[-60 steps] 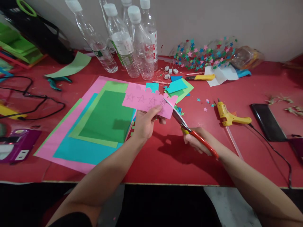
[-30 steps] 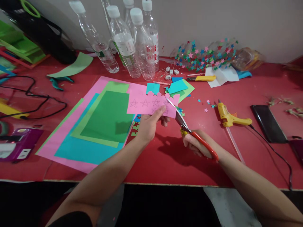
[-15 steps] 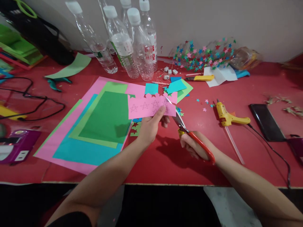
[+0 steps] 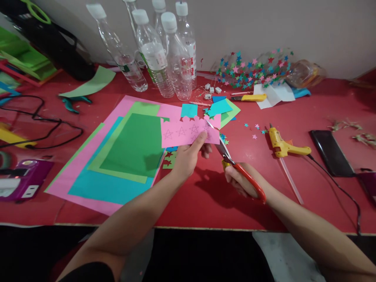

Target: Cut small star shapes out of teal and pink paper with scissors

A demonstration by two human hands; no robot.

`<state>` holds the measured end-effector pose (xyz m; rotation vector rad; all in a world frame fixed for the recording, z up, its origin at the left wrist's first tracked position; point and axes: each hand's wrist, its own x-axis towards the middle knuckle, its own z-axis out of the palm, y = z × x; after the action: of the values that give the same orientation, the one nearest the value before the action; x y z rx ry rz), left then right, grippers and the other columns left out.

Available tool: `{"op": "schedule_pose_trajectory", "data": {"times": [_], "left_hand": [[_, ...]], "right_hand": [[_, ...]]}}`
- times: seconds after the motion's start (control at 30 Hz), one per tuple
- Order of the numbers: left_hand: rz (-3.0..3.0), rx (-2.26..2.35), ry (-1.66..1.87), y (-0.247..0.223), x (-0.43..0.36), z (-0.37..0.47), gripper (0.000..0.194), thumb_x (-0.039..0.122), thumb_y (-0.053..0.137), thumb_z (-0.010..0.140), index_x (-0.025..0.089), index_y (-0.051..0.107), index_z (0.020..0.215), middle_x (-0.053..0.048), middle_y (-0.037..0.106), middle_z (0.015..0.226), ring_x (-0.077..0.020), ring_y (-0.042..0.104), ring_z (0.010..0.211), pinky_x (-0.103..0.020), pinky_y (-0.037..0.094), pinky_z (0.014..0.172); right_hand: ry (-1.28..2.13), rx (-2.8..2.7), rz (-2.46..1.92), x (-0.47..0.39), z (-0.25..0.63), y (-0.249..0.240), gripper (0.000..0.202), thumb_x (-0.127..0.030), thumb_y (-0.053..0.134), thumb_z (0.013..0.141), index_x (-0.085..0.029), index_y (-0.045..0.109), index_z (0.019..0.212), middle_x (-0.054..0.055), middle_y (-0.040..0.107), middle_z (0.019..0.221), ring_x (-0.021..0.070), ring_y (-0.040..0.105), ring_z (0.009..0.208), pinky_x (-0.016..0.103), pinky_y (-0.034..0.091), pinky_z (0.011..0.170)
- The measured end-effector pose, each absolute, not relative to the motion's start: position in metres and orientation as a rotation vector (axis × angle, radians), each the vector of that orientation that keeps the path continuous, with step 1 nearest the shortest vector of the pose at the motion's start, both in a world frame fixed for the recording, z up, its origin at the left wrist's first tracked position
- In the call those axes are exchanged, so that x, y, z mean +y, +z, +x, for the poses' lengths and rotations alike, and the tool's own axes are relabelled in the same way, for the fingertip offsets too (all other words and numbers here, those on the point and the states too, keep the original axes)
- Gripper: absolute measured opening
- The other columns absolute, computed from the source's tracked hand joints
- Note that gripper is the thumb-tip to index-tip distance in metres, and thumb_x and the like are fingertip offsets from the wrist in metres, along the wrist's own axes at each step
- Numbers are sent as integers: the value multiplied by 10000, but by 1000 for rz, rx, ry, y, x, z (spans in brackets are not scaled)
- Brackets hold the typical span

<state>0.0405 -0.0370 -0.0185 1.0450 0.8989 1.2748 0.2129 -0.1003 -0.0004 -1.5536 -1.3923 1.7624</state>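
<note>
A strip of pink paper (image 4: 182,135) with stars drawn on it in dark lines is pinched in my left hand (image 4: 189,156), thumb on top and fingers beneath. Its upper edge is notched where pieces are cut out. My right hand (image 4: 242,180) grips red-handled scissors (image 4: 248,178), whose blades lie at the right part of the strip, pointing up and left. Behind the strip are pieces of blue paper (image 4: 189,110) and green paper (image 4: 233,113). Partly under my left hand lies a green scrap with star-shaped holes (image 4: 169,160).
Stacked coloured sheets (image 4: 129,145) lie at left. Several plastic bottles (image 4: 179,66) stand along the wall, near a star-covered bottle (image 4: 255,68) on its side. A yellow cutter (image 4: 254,98), loose paper stars (image 4: 254,137), a corded glue gun (image 4: 277,143) and a phone (image 4: 331,152) lie at right.
The view has shifted slightly, so objects at the left appear a little farther right. Both hands keep the same hold on the pink strip and the scissors.
</note>
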Motion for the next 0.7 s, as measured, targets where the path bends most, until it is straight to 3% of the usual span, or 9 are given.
{"op": "schedule_pose_trajectory", "data": {"times": [0.4,0.7], "left_hand": [[1048,911,1267,-16,-35,38,342,424,575,843,155,590,632,-15,623,573,-75,527,445,-222,455,469],[883,886,1357,-5,-24,31,143,260,667,721,142,587,726,0,639,626,-94,589,506,-210,491,480]], "right_hand": [[1720,-1475,-1603,-96,218,4,452,-609,509,811,-201,443,629,-83,370,396,68,366,289,197,279,325],[1590,-1628,-1622,-91,219,3,454,-599,548,798,-199,430,619,-75,356,420,71,350,340,213,250,372]]}}
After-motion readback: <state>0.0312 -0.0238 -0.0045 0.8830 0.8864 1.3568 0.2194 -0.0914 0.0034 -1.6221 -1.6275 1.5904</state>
